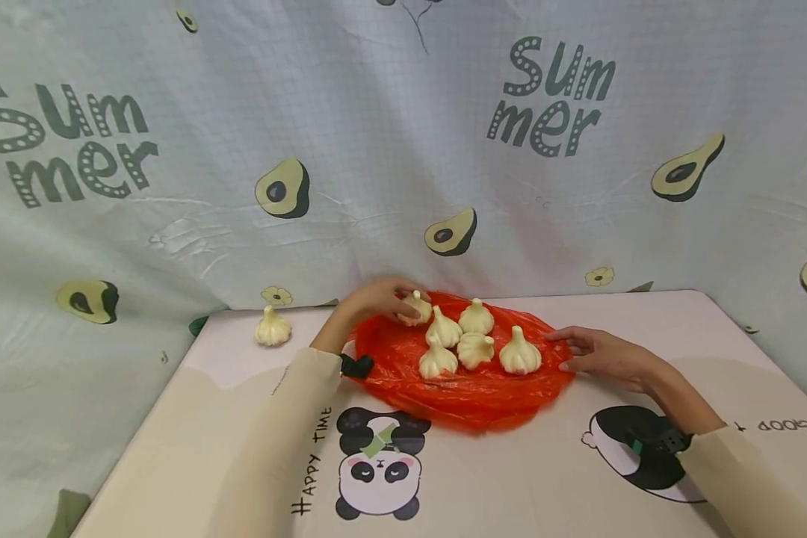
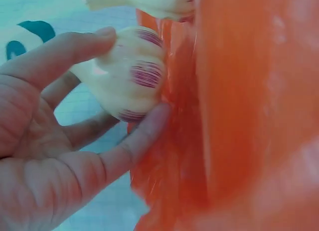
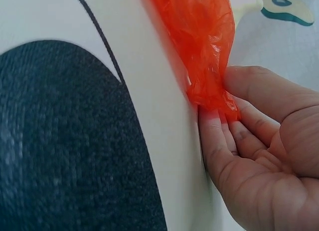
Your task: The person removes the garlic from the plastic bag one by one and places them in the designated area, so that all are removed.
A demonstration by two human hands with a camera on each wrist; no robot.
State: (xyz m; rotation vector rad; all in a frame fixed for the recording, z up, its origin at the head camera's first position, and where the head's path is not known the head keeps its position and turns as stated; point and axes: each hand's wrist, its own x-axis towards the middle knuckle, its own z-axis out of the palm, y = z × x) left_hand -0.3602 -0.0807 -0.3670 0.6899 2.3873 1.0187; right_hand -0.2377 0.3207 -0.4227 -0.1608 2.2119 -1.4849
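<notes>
My left hand (image 1: 380,297) grips a garlic bulb (image 1: 413,309) at the far left side of a red plastic bag (image 1: 484,411). In the left wrist view, thumb and fingers go around this pale bulb (image 2: 132,71) with purple streaks, right against the red film. Several more garlic bulbs, among them one at the right (image 1: 520,353), sit upright on the spread bag. At the bag's right end my right hand (image 1: 608,359) pinches its edge; the right wrist view shows the crumpled red film (image 3: 209,61) between thumb and fingers.
A single garlic bulb (image 1: 272,327) stands apart at the table's back left. The pale table (image 1: 511,478) has panda prints and lettering. Behind it hangs a white curtain (image 1: 376,134) printed with avocados and words, close to the bag's far side.
</notes>
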